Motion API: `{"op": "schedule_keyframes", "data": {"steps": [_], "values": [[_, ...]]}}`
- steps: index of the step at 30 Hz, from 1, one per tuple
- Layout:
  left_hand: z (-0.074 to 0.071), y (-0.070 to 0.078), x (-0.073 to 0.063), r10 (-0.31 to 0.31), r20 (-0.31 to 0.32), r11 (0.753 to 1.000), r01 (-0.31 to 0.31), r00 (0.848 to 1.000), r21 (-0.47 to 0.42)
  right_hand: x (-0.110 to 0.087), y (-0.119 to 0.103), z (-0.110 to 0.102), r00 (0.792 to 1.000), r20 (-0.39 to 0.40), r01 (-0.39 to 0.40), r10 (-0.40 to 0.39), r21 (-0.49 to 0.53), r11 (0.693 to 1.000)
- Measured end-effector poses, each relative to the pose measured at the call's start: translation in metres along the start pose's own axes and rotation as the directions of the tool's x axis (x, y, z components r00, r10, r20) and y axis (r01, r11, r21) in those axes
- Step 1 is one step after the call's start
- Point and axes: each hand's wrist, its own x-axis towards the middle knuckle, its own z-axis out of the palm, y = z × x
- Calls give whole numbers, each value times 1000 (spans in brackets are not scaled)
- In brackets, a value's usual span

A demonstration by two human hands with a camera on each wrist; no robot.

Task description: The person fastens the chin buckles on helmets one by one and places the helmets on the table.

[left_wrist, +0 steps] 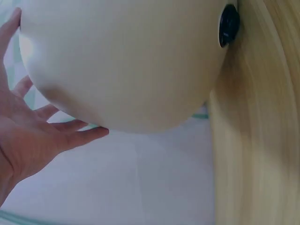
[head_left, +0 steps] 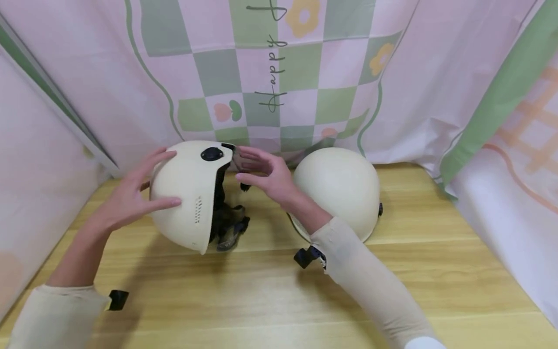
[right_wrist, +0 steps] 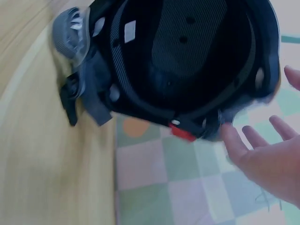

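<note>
A pale, wood-grained counter (head_left: 218,305) is supporting the work area. At its left, the left hand (head_left: 131,191) is standing wide, thumb and fingers touching the rear of a cream, smooth, hard-shell helmet (head_left: 185,189); this spread is probably steadying the rounded shell. The right hand (head_left: 279,179) is also standing wide, its fingers lying at the helmet's front edge; contact there is not showing clearly. The helmet is facing the right hand with its opening, apparently giving that hand access to the front. Inside the shell, a black padded lining (right_wrist: 187,42) is bearing a small white rectangular label (right_wrist: 130,31), and a dark strap (right_wrist: 96,89) is extending from the rim. Behind the right forearm (head_left: 311,215), a second cream, domed helmet (head_left: 337,184) is resting crown-up, hiding its interior. Beyond both, a pastel checked cloth (head_left: 301,106) is hanging.
</note>
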Motion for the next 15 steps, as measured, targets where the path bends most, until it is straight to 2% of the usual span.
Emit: {"op": "schedule_keyframes", "data": {"steps": [3, 7, 11, 13, 15], "values": [[-6, -13, -8, -37, -14, 996, 36, 999, -76, -2, 6, -6, 999, -35, -31, 30, -16, 999], [-6, -33, -18, -45, -35, 983, 38, 998, -181, -4, 19, -11, 984, -33, -175, 173, -109, 979], [-1, -47, -27, -1, -79, 953, -23, 997, -302, -6, 40, -13, 935, -5, -344, 354, -254, 904], [0, -49, -30, 14, -126, 937, -58, 992, -346, -8, 49, -11, 908, 25, -398, 418, -261, 879], [-2, -50, -31, 13, -171, 938, -72, 985, -340, -9, 56, -8, 885, 69, -433, 461, -242, 868]]}}
